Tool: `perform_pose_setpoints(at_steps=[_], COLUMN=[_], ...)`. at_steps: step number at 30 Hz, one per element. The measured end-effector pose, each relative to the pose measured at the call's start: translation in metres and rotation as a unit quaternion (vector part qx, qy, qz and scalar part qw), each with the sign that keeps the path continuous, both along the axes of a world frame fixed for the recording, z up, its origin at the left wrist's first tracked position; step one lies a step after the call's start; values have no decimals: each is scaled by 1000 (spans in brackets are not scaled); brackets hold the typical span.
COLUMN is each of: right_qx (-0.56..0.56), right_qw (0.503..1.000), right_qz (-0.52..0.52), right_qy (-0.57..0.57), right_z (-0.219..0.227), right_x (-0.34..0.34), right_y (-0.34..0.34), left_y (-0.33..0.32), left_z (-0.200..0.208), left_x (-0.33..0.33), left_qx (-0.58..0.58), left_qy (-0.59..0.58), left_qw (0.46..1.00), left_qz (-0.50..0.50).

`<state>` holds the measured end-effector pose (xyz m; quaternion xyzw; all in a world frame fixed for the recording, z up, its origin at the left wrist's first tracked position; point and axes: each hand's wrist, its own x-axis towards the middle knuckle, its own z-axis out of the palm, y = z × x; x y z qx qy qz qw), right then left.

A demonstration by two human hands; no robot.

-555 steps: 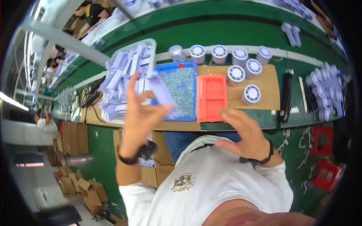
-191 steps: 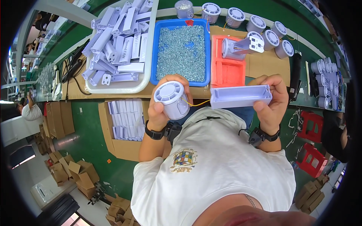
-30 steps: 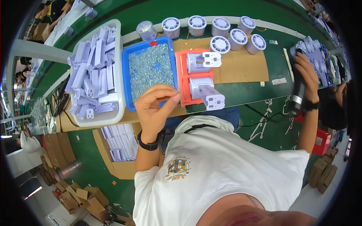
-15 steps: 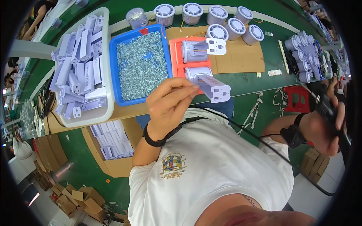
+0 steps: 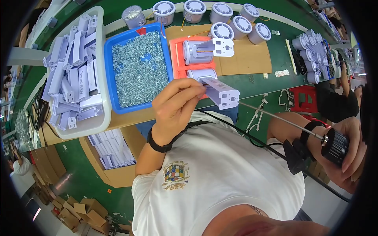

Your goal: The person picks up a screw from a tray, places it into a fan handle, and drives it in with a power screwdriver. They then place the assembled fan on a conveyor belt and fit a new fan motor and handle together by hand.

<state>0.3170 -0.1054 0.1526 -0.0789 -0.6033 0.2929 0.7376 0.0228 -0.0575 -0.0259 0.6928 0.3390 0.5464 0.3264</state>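
Note:
My left hand (image 5: 176, 108) is closed in a pinch, fingertips at the joint of the nearer fan body (image 5: 201, 74) and its long white plastic handle (image 5: 221, 93). What the fingertips hold, if anything, is hidden. The fan body lies in a red-orange holder (image 5: 180, 72), and the handle sticks out toward me, its slotted end plate facing me. My right hand (image 5: 350, 147) grips a black power screwdriver (image 5: 335, 146). Its long, thin bit (image 5: 281, 118) reaches left to the end plate's right edge; whether it touches, I cannot tell. A second fan body (image 5: 195, 53) with handle sits farther back in the holder.
Left of the holder stand a blue tray (image 5: 108, 78) of small screws and a white bin (image 5: 107, 100) of handles. Round fan units (image 5: 193, 12) line the back, some on cardboard (image 5: 252, 59). A carton (image 5: 103, 173) of white parts is below the table; a black cable (image 5: 252, 135) crosses my front.
My right hand has brought the screwdriver round, so its bit now points at the handle's end plate. The left hand keeps its pinch at the joint. The whole view has shifted slightly.

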Motion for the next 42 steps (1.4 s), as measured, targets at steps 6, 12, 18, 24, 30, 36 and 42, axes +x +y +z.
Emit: perform_pose_setpoints(at_steps=[6,12,18,24,30,36,42], right_qx=[-21,-64,-107,-119,-125,-99,-96], right_qw=[999,995,986,984,982,976,976], right_qz=[32,81,126,131,136,186,183], right_qy=[-7,-17,-30,-33,-35,-57,-64], right_z=[-3,-5,-8,-9,-9,-16,-13], right_x=[-25,-14,-20,-21,-24,-29,-7], right_y=[21,15,33,34,33,50,40], left_y=[4,7,7,7,8,12,14], left_z=[2,-2,-4,-5,-4,-6,-1], left_x=[6,12,9,8,6,4,2], left_qx=[35,67,84,91,100,154,163], left_qy=[8,1,-8,-11,13,51,76], left_qw=[999,997,996,996,995,986,983], left_qz=[14,33,15,6,-8,-27,-24])
